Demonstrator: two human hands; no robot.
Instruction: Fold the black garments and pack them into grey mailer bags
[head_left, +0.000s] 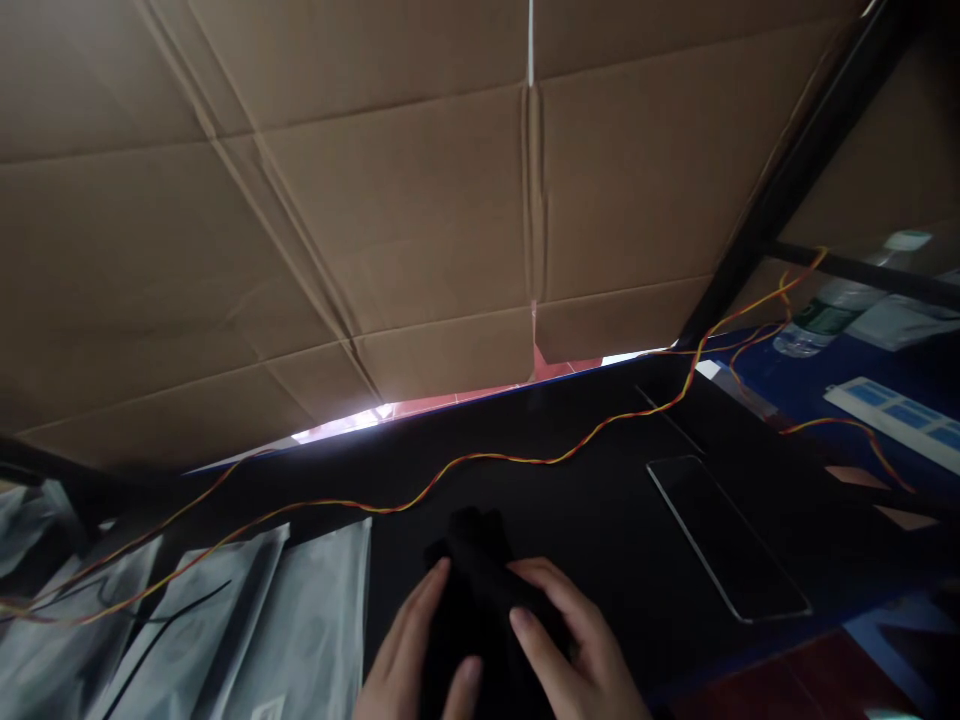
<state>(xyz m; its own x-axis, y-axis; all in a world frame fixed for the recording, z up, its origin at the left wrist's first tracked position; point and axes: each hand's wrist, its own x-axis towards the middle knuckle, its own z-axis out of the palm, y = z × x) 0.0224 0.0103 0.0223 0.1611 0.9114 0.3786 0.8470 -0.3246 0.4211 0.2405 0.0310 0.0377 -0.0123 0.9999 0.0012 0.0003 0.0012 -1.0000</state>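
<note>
A dark, soft-looking black cloth bundle [476, 565] lies on the black work surface at the lower middle of the head view. Its exact kind is hard to make out against the dark background. My left hand [409, 645] is at its left side, fingers along the edge and thumb over the near part. From the right, my right hand [574, 645] grips the same bundle, thumb on top and fingers bent round the side. Right of my hands, a phone-like black slab [727, 535] with a pale rim lies flat, apart from them.
Clear plastic bags [315, 610] lie at left. A twisted red-yellow wire [472, 457] runs across the black surface [585, 510]. Cardboard panels [397, 210] stand behind. A plastic bottle [829, 310] and a white-blue strip [900, 415] are at right, beyond a dark frame post [787, 180].
</note>
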